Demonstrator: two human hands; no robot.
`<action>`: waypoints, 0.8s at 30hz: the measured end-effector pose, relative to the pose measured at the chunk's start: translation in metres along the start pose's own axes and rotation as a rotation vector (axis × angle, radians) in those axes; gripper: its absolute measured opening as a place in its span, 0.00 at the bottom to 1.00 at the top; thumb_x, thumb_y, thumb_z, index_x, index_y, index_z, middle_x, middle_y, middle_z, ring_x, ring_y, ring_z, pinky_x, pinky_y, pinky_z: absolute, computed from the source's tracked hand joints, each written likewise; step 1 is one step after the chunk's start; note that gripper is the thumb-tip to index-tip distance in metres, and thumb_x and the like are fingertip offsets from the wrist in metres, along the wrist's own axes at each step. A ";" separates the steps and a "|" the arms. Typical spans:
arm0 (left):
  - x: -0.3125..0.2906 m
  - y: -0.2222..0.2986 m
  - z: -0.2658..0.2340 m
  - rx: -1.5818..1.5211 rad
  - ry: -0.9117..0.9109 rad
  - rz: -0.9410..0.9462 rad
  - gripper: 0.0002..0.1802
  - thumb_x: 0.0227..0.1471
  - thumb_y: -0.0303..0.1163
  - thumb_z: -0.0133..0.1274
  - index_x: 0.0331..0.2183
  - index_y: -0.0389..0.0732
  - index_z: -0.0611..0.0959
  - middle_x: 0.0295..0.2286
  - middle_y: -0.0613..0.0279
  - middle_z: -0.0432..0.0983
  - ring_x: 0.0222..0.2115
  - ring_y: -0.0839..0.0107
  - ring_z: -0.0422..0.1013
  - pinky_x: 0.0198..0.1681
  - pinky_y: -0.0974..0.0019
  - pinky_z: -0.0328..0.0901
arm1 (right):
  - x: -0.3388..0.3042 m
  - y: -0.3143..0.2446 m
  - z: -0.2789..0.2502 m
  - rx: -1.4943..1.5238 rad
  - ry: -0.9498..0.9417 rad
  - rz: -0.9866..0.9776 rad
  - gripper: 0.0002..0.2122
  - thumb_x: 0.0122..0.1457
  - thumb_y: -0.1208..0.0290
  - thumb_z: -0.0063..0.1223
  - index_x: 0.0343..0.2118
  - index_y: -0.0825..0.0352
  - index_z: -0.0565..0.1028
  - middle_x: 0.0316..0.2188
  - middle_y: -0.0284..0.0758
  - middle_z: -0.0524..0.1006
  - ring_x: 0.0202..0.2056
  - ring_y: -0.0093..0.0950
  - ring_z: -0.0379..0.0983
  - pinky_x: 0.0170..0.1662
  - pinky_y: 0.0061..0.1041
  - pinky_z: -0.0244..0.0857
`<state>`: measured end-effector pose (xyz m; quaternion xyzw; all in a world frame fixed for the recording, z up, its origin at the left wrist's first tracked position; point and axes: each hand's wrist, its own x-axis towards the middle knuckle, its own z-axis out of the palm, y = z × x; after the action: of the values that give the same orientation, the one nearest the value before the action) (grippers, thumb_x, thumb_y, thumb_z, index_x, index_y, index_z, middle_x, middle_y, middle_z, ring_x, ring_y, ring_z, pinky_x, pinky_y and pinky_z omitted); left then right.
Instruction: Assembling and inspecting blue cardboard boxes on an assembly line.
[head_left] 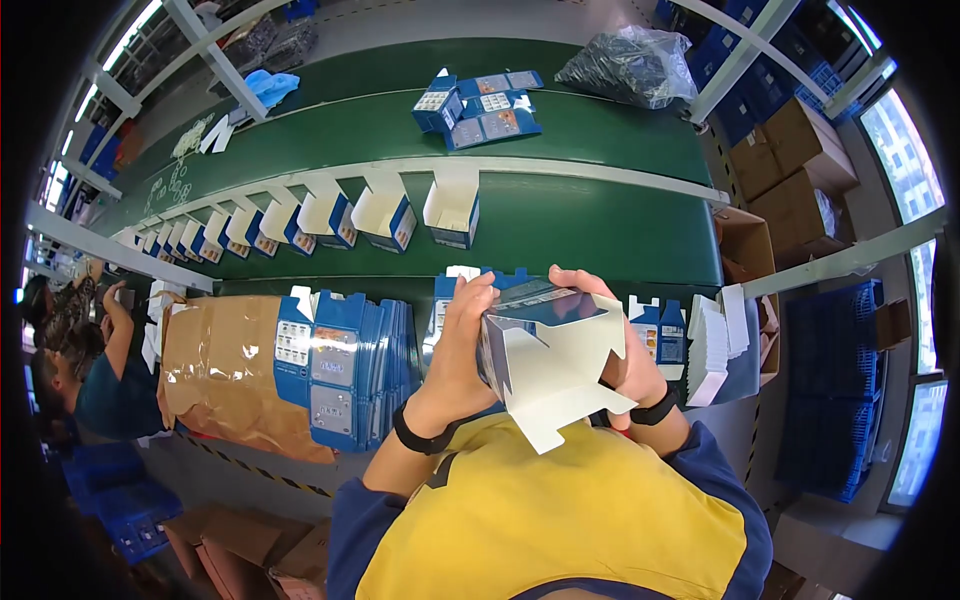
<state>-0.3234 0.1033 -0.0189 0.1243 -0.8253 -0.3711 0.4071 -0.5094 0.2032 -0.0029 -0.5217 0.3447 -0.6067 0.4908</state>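
Observation:
Between my two hands I hold a carton (555, 350), blue outside and white inside, its white flaps standing open toward me. My left hand (460, 355) grips its left side, with the fingers at the upper corner. My right hand (625, 350) wraps the right side, fingers over the far edge; part of it is hidden behind the carton. Left of my left hand lies a stack of flat blue cartons (355, 370). More flat blue cartons (660, 330) lie just beyond my right hand, beside a pile of white card pieces (708, 350).
A row of opened blue-and-white boxes (452, 212) stands along the green conveyor (580, 225). Flattened and folded cartons (490, 105) lie on the farther belt, near a plastic bag (635, 65). Brown paper wrapping (225, 355) lies to the left; another person (100, 360) works beyond it.

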 end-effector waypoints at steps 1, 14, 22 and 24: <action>0.000 0.000 0.000 -0.001 -0.010 -0.001 0.50 0.28 0.29 0.66 0.53 0.40 0.58 0.49 0.50 0.57 0.54 0.49 0.55 0.60 0.42 0.40 | -0.001 0.002 0.000 0.009 0.018 -0.008 0.60 0.22 0.53 0.75 0.61 0.66 0.48 0.60 0.41 0.51 0.60 0.32 0.48 0.60 0.31 0.43; -0.009 -0.001 0.012 -0.020 -0.035 0.165 0.37 0.26 0.31 0.67 0.44 0.52 0.73 0.48 0.45 0.59 0.48 0.45 0.60 0.56 0.43 0.50 | 0.002 0.014 -0.003 0.061 0.116 -0.121 0.31 0.52 0.62 0.56 0.57 0.67 0.58 0.56 0.44 0.58 0.58 0.36 0.55 0.59 0.33 0.47; -0.002 0.007 0.001 -0.185 -0.094 -0.084 0.45 0.28 0.34 0.69 0.50 0.55 0.66 0.48 0.44 0.59 0.47 0.47 0.62 0.54 0.44 0.54 | 0.008 0.011 0.001 -0.149 0.066 -0.125 0.22 0.53 0.61 0.57 0.50 0.64 0.69 0.53 0.46 0.62 0.56 0.41 0.58 0.56 0.37 0.52; -0.001 0.007 0.000 -0.260 -0.083 -0.140 0.47 0.28 0.35 0.69 0.52 0.56 0.63 0.48 0.44 0.59 0.46 0.47 0.62 0.53 0.44 0.54 | 0.009 0.013 -0.001 -0.156 -0.031 -0.271 0.21 0.52 0.63 0.58 0.48 0.64 0.71 0.53 0.46 0.63 0.55 0.42 0.58 0.55 0.36 0.53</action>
<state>-0.3220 0.1089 -0.0150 0.1122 -0.7759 -0.5070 0.3583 -0.5068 0.1909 -0.0122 -0.6093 0.3097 -0.6305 0.3679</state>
